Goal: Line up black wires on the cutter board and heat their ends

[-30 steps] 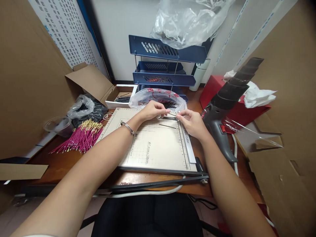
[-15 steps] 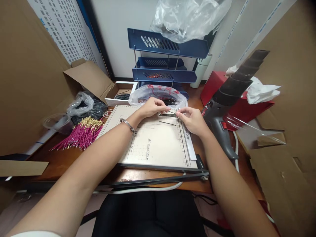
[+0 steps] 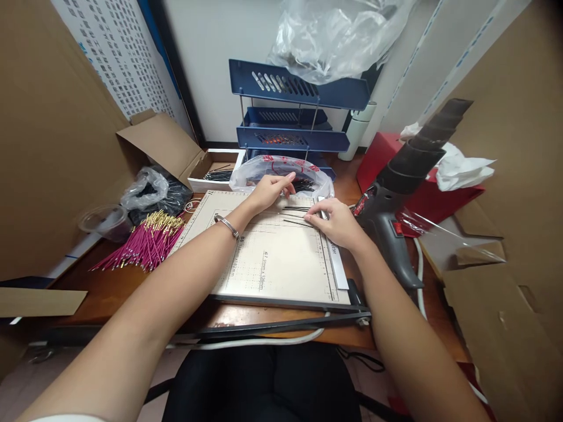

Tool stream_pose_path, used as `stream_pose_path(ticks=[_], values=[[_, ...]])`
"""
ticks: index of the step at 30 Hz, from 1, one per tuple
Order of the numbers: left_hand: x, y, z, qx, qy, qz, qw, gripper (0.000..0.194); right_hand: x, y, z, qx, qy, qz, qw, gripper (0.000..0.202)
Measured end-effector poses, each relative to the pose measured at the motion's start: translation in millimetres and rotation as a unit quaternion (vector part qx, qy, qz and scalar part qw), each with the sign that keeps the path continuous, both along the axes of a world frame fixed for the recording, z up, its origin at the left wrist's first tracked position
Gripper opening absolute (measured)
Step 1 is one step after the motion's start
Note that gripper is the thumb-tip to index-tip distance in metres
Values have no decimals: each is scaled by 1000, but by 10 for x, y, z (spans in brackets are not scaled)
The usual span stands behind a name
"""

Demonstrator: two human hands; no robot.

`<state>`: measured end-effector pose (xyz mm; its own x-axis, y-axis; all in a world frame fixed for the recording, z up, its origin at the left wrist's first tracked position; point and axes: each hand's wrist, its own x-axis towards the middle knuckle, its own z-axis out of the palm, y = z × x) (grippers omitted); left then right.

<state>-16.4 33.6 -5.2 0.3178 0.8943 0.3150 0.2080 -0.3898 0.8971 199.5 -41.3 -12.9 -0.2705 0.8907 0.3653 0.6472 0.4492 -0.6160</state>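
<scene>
My right hand [image 3: 334,218] is over the right side of a cream paper cutter board [image 3: 281,264], its fingertips pinched on a thin black rod [image 3: 292,215] held just at the board. More thin black rods [image 3: 297,208] lie close by on the board, their far ends partly behind the fingers. My left hand [image 3: 273,192], with a silver bracelet at the wrist, hovers by the front of a clear plastic bag [image 3: 240,176] that holds dark thin rods. Its index finger points outward, the other fingers are loosely bent, and nothing shows in it.
Magenta sticks with gold ends [image 3: 145,243] lie piled at the left. A white box [image 3: 209,183] holds more black rods. Blue tiered trays [image 3: 292,140] stand behind. At the right are a heat gun [image 3: 396,205] and a red tissue box [image 3: 378,155]. The cutter's blade arm [image 3: 281,323] lies in front.
My left hand has come away from the rods and lifted toward the bag, its fingers parting. My right hand has shifted slightly left and nearer, a rod in its fingertips.
</scene>
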Motion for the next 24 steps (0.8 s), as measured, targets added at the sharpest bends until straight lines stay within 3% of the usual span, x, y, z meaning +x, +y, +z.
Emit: stream_pose_path(ticks=[5, 12, 24], values=[[3, -11, 3, 13, 3, -1, 1000, 68, 64, 79, -89, 61, 22, -50, 997, 11], [-5, -2, -12, 2, 6, -10, 1000, 59, 46, 112, -193, 32, -7, -79, 996, 6], [-3, -11, -17, 19, 5, -24, 1000, 59, 34, 13, -74, 19, 5, 12, 1000, 5]])
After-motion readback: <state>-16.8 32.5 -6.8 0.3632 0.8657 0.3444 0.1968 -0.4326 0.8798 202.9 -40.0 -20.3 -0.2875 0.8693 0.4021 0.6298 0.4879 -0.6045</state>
